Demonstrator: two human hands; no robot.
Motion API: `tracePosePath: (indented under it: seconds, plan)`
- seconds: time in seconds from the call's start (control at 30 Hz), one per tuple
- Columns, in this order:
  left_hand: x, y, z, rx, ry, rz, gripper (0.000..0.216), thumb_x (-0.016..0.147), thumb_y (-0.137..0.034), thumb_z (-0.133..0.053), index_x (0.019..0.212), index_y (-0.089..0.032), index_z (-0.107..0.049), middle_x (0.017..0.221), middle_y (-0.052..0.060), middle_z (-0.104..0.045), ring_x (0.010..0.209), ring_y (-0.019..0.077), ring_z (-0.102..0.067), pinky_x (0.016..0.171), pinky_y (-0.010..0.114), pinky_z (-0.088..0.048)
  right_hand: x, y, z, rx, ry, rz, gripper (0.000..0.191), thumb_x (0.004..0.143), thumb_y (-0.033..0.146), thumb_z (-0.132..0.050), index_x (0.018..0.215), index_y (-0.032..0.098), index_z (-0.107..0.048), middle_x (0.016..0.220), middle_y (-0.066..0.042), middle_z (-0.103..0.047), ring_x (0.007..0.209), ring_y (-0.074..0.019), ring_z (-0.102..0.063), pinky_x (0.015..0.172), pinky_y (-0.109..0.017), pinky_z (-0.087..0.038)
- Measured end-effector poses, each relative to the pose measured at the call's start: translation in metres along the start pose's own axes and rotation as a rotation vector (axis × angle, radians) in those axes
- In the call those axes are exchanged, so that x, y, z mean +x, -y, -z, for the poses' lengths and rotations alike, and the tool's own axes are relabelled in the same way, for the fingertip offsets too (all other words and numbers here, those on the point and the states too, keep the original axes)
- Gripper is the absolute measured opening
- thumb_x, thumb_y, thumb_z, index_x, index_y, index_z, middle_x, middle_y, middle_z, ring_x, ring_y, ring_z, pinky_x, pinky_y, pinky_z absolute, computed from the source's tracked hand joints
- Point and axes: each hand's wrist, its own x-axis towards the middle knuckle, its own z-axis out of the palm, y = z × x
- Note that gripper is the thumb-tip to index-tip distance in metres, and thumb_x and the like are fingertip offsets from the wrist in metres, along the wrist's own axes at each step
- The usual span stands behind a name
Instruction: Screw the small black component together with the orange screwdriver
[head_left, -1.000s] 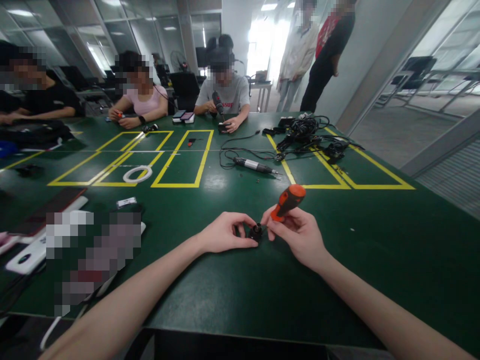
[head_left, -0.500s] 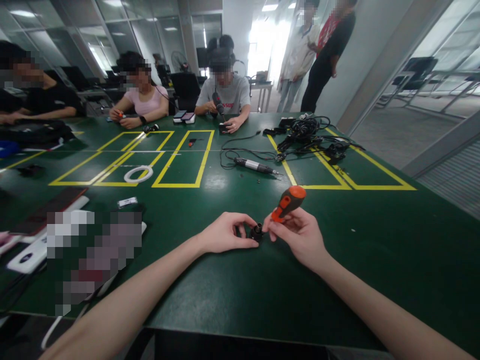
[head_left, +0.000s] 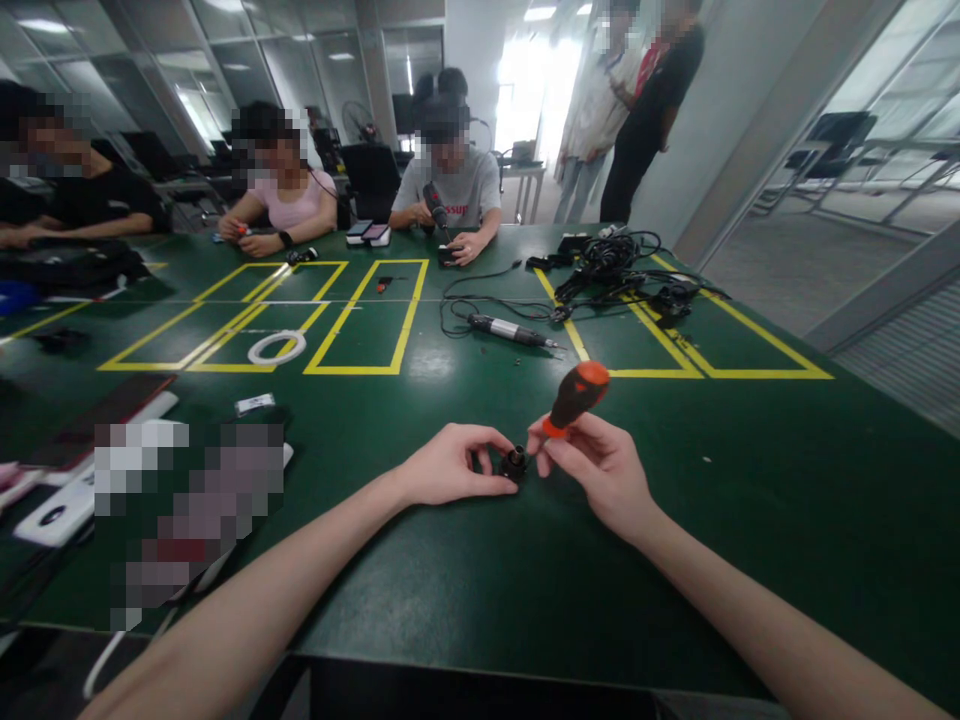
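Between the thumb and fingers of my left hand (head_left: 459, 462) is a small black part with a metal cylinder on top (head_left: 514, 463), held down against the green table (head_left: 420, 590). My right hand (head_left: 596, 465) is closed around the lower end of a screwdriver (head_left: 577, 395) with an orange and dark grey handle. The handle leans up and to the right. Its thin shaft points down toward the right side of the black part; I cannot tell whether the tip touches it.
Beyond my hands lies a pen-shaped electric tool (head_left: 510, 331) with its cable. A heap of black cables (head_left: 611, 265) is at the back right. A white ring (head_left: 277, 348) rests at the left, near phones (head_left: 82, 430). A co-worker (head_left: 450, 190) holds a tool across the table.
The screwdriver handle has turned in my right hand and shifted slightly up and left. My left hand and the black part have stayed in place.
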Motion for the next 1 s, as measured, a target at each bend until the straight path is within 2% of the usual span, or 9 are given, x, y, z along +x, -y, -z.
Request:
tracePosePath:
  seconds: [0.13, 0.33, 0.5, 0.67, 0.8, 1.0]
  plan:
    - [0.0, -0.0012, 0.0002, -0.002, 0.001, 0.012, 0.041, 0.075, -0.035, -0.086, 0.108, -0.014, -0.075, 0.072, -0.002, -0.068, 0.062, 0.0096, -0.058, 0.061, 0.022, -0.046, -0.0007, -0.0009, -0.0009, 0.002, -0.041, -0.005, 0.032, 0.08, 0.047, -0.087, 0.082, 0.021, -0.07, 0.074, -0.003, -0.071, 0.056, -0.0143, -0.061, 0.056, -0.029, -0.057]
    - [0.0004, -0.0018, 0.0007, -0.005, 0.01, 0.008, 0.038, 0.075, -0.034, -0.085, 0.105, -0.014, -0.075, 0.072, -0.002, -0.067, 0.063, 0.0099, -0.059, 0.061, 0.022, -0.046, 0.0015, 0.0014, -0.0011, -0.01, -0.024, -0.001, 0.036, 0.084, 0.051, -0.083, 0.075, 0.02, -0.069, 0.073, -0.003, -0.068, 0.055, -0.0135, -0.059, 0.055, -0.029, -0.055]
    - [0.0009, -0.0005, 0.0001, -0.01, 0.003, -0.013, 0.039, 0.075, -0.036, -0.086, 0.105, -0.013, -0.074, 0.075, -0.002, -0.068, 0.063, 0.0094, -0.059, 0.062, 0.022, -0.047, 0.0028, 0.0019, -0.0011, 0.043, 0.032, -0.028, 0.037, 0.092, 0.055, -0.073, 0.084, 0.019, -0.073, 0.073, -0.002, -0.068, 0.05, -0.0117, -0.057, 0.052, -0.029, -0.051]
    - [0.0006, -0.0015, 0.0003, 0.002, 0.006, 0.002, 0.04, 0.075, -0.036, -0.086, 0.105, -0.013, -0.074, 0.073, -0.003, -0.066, 0.064, 0.0096, -0.059, 0.062, 0.021, -0.046, 0.0022, -0.0016, -0.0016, 0.12, 0.051, -0.033, 0.038, 0.091, 0.056, -0.074, 0.097, 0.019, -0.069, 0.071, -0.002, -0.07, 0.049, -0.0121, -0.058, 0.05, -0.028, -0.05]
    - [0.0003, -0.0033, 0.0011, 0.006, 0.007, 0.011, 0.04, 0.075, -0.036, -0.086, 0.104, -0.013, -0.074, 0.073, -0.002, -0.066, 0.064, 0.0099, -0.06, 0.061, 0.021, -0.045, 0.0021, -0.0028, -0.0027, 0.126, 0.037, -0.017, 0.034, 0.092, 0.051, -0.075, 0.087, 0.021, -0.061, 0.071, -0.001, -0.072, 0.048, -0.0105, -0.056, 0.052, -0.026, -0.049]
    - [0.001, -0.0022, 0.0003, -0.013, 0.015, -0.008, 0.04, 0.075, -0.034, -0.085, 0.106, -0.013, -0.074, 0.077, -0.001, -0.069, 0.064, 0.0096, -0.059, 0.06, 0.021, -0.046, 0.0042, -0.0023, 0.001, 0.06, 0.022, -0.026, 0.036, 0.088, 0.053, -0.079, 0.081, 0.019, -0.067, 0.073, -0.001, -0.068, 0.049, -0.0107, -0.055, 0.051, -0.027, -0.048]
